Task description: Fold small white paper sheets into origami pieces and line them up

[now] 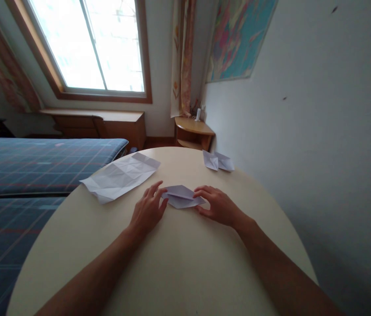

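Observation:
A folded white paper (181, 197) with pointed ends and a raised crease along its middle lies on the round cream table (179, 263). At its left tip is my left hand (148, 205), thumb and fingers closing around the point. My right hand (216, 204) has the other tip between its thumb and curled fingers. Beyond the right hand stands a folded paper boat shape (218, 161). Left of my hands a large creased white sheet (123, 175) lies unfolded near the table's edge.
Beds with blue checked covers (41, 166) adjoin the table's left side. A white wall (320, 131) rises close on the right. Past the table are a wooden corner shelf (195, 126), a low desk (119, 116) and a bright window (90, 44).

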A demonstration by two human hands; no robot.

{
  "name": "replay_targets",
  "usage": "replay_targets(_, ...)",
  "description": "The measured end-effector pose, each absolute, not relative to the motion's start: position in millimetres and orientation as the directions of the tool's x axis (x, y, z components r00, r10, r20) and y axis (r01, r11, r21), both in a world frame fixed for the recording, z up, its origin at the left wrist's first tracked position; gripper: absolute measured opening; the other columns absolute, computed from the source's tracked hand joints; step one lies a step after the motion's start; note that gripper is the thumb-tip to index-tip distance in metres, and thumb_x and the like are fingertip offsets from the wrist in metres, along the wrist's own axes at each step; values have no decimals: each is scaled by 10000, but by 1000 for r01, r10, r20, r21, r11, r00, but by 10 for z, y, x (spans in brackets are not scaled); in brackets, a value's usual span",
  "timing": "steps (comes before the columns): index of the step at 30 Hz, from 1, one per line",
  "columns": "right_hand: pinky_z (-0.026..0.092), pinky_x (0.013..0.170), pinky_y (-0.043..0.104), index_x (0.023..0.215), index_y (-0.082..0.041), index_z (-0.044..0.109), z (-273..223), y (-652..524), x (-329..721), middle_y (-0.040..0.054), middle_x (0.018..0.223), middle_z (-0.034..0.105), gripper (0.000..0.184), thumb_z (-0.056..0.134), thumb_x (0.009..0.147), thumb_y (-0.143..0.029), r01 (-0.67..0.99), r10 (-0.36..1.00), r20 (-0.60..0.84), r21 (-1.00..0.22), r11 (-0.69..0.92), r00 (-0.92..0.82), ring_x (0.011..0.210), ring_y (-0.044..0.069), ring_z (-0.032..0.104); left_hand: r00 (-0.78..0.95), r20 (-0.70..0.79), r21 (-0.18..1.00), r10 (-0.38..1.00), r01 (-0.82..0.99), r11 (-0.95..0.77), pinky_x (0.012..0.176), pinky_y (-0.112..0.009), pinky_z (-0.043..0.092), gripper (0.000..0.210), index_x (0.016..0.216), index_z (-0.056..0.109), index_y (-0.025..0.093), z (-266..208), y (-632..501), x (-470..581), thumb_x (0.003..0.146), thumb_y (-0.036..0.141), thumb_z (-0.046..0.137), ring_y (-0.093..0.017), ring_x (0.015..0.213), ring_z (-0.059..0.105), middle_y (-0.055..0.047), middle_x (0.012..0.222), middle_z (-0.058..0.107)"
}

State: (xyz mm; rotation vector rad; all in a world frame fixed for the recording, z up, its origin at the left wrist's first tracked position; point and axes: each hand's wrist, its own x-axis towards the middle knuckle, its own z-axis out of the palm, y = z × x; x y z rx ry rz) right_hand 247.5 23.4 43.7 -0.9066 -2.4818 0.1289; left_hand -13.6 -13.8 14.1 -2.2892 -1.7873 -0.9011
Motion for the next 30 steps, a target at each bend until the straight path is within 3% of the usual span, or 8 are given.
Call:
replay_targets(8, 489, 826, 312, 929, -227, 662, 423, 285, 2531, 34, 969, 705, 43, 654, 891, -209, 661, 676, 463, -225, 715, -573, 898, 185, 660, -31, 522, 473, 853, 842, -259, 884, -471, 550, 223, 1069, 347, 229, 26, -115, -164, 904, 212, 495, -317, 1216, 575, -172, 1418, 486)
replay_targets(16, 482, 761, 304, 902, -216, 670, 522, 291, 2557, 29, 865, 700, 67, 614, 905, -252, 811, 726, 611, -223, 540, -315, 810, 190, 654, 63, 388, 413, 920, 880, -234, 1010, -467, 465, 246, 1095, 445, 173, -28, -102, -211, 864, 202, 525, -306, 1154, 571, -148, 1184, 581)
replay_targets(22, 471, 745, 300, 931, -213, 673, 677, 496, 2577, 41, 902, 712, 122, 570, 927, -277, 892, 692, 680, -125, 434, -242, 818, 195, 649, 104, 342, 410, 934, 878, -248, 1083, -458, 409, 392, 1260, 470, 129, 39, -147, -210, 878, 198, 521, -298, 1246, 509, -158, 1306, 565)
replay_targets(30, 445, 824, 322, 960, -205, 678, 874, 899, 2491, 89, 1004, 701, 149, 536, 940, -247, 956, 725, 657, -24, 293, -206, 1000, 240, 598, 106, 332, 402, 937, 883, -243, 1089, -465, 404, 421, 1302, 475, 122, 64, -158, -220, 890, 204, 505, -290, 1265, 511, -162, 1339, 566)
